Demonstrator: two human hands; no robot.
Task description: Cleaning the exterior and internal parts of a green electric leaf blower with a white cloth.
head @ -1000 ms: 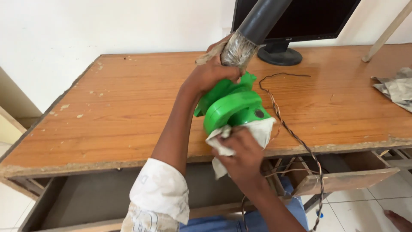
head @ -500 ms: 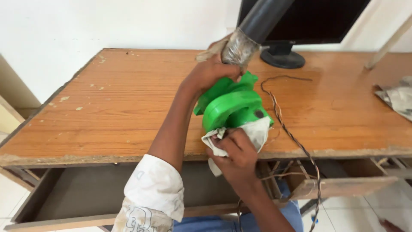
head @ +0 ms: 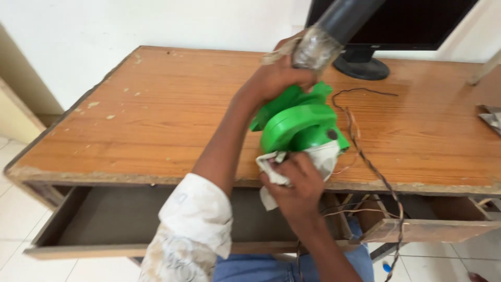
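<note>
A green blower [head: 298,122] is held up over the front edge of the desk [head: 156,120]. Its long grey pipe [head: 344,18] is pointed up and away. The blower's neck, just under the pipe, is gripped by the left hand [head: 276,78]. A white cloth [head: 292,164] is pinched in the right hand [head: 297,185] and pressed under the blower

Dark pipe [head: 347,18] and monitor [head: 412,23] cropped above.
</note>
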